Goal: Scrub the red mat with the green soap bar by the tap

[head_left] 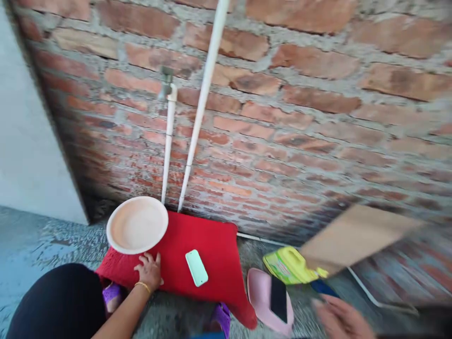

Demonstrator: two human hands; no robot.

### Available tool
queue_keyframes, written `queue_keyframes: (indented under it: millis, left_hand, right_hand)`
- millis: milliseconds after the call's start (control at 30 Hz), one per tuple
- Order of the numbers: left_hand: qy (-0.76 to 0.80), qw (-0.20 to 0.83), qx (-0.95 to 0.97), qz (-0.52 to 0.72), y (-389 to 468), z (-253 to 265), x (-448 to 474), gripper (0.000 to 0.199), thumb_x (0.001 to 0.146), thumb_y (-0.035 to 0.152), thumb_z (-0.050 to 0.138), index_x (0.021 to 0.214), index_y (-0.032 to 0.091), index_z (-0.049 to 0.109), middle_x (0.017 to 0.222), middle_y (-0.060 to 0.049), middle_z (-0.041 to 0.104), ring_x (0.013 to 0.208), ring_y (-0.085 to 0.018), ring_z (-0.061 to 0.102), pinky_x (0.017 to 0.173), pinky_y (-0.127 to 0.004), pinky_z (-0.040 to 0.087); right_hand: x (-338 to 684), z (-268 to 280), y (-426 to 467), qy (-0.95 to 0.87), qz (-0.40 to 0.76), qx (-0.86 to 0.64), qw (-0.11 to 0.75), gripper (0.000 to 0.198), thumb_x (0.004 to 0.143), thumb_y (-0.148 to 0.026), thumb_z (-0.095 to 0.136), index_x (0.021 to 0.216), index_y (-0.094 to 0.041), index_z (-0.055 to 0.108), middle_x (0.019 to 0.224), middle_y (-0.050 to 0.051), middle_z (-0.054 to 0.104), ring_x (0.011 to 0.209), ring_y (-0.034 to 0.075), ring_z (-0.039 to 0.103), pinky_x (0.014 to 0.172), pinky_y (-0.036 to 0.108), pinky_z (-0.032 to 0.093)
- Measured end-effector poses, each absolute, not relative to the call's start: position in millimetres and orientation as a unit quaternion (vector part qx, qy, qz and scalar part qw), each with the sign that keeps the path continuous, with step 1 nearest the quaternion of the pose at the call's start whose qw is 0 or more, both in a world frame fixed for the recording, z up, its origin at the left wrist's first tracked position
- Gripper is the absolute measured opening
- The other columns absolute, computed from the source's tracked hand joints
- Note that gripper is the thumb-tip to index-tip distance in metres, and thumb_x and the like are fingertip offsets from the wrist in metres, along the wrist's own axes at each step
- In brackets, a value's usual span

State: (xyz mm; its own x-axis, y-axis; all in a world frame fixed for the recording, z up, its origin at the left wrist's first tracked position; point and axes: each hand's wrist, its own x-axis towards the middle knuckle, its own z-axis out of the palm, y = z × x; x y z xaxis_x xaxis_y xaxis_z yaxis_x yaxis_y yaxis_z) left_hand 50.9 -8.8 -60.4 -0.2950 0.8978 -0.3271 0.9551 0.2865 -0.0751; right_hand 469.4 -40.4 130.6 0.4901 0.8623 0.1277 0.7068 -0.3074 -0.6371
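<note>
My left hand (148, 272) rests with spread fingers on a red cloth (215, 235) spread over a low surface. Just beyond its fingertips stands a cream-coloured round basin (139, 225), with nothing visible in it. To the right of that hand, a pale green phone case (197, 268) lies flat on the cloth. At the lower right, my right hand (342, 316) is smeared by motion, so its fingers cannot be made out. Nearest to it are a yellow jug (291, 266) on its side and a pink plastic tray (259, 287) with a black phone (278, 297) in it.
A brick wall (300, 122) rises behind the cloth. Two white pipes run up it, the shorter one topped by a tap (166, 80). A brown board (356, 233) leans at the right. Purple sandals (221, 319) show below the cloth.
</note>
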Motion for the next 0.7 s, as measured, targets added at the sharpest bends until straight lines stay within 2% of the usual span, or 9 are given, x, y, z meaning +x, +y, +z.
queue_keyframes:
  millis: [67, 100, 200, 300, 467, 633, 700]
  left_hand:
    - [0.796, 0.144, 0.580, -0.100, -6, -59, 51, 0.079, 0.057, 0.035, 0.073, 0.131, 0.027, 0.047, 0.134, -0.023, 0.046, 0.120, -0.045, 0.042, 0.082, -0.056, 0.041]
    - [0.793, 0.163, 0.582, -0.081, -4, -58, 50, 0.076, 0.059, 0.037, 0.072, 0.130, 0.026, 0.048, 0.134, -0.021, 0.047, 0.120, -0.042, 0.043, 0.085, -0.055, 0.040]
    - [0.766, 0.200, 0.610, -0.021, 2, -56, 45, 0.065, 0.069, 0.043, 0.065, 0.130, 0.027, 0.049, 0.135, -0.017, 0.048, 0.125, -0.035, 0.042, 0.096, -0.052, 0.036]
    - [0.730, 0.187, 0.656, 0.030, 8, -56, 35, 0.060, 0.078, 0.050, 0.054, 0.133, 0.027, 0.046, 0.136, -0.014, 0.049, 0.125, -0.030, 0.044, 0.101, -0.050, 0.034]
    - [0.706, 0.168, 0.685, 0.069, 13, -73, 25, 0.054, 0.087, 0.047, 0.039, 0.138, 0.028, 0.038, 0.139, -0.011, 0.047, 0.122, -0.024, 0.047, 0.103, -0.042, 0.034]
    - [0.707, 0.131, 0.690, 0.084, 16, -101, 27, 0.050, 0.090, 0.042, 0.033, 0.138, 0.029, 0.038, 0.141, -0.008, 0.045, 0.125, -0.023, 0.044, 0.105, -0.042, 0.031]
    - [0.709, 0.113, 0.691, 0.084, 16, -110, 29, 0.049, 0.090, 0.042, 0.033, 0.137, 0.029, 0.040, 0.140, -0.007, 0.046, 0.124, -0.022, 0.045, 0.105, -0.041, 0.031]
  right_hand:
    - [400, 106, -9, -0.605, 0.228, -0.734, 0.209, 0.034, 0.070, -0.058, 0.047, 0.091, -0.033, 0.057, 0.095, 0.007, 0.065, 0.089, 0.023, 0.062, 0.081, 0.037, 0.048]
    - [363, 93, 3, -0.653, 0.252, -0.700, 0.138, 0.030, 0.072, -0.054, 0.046, 0.090, -0.032, 0.058, 0.097, 0.005, 0.064, 0.092, 0.022, 0.061, 0.083, 0.035, 0.048]
    - [268, 51, 26, -0.751, 0.193, -0.631, -0.039, 0.032, 0.071, -0.047, 0.056, 0.097, -0.029, 0.060, 0.107, 0.008, 0.060, 0.103, 0.025, 0.057, 0.087, 0.035, 0.044]
    - [223, 11, 31, -0.764, 0.127, -0.619, -0.129, 0.045, 0.067, -0.045, 0.065, 0.107, -0.027, 0.057, 0.111, 0.014, 0.057, 0.103, 0.030, 0.056, 0.083, 0.038, 0.044]
    - [233, -34, 28, -0.738, 0.085, -0.657, -0.125, 0.033, 0.075, -0.035, 0.056, 0.107, -0.026, 0.055, 0.119, 0.014, 0.053, 0.104, 0.028, 0.057, 0.079, 0.038, 0.045]
    - [251, -48, 39, -0.688, 0.213, -0.684, -0.118, 0.021, 0.076, -0.034, 0.051, 0.096, -0.029, 0.052, 0.093, 0.004, 0.060, 0.085, 0.021, 0.062, 0.067, 0.030, 0.044]
    - [247, -46, 50, -0.682, 0.243, -0.685, -0.077, 0.021, 0.077, -0.037, 0.049, 0.096, -0.028, 0.050, 0.092, 0.004, 0.061, 0.084, 0.019, 0.062, 0.065, 0.028, 0.044]
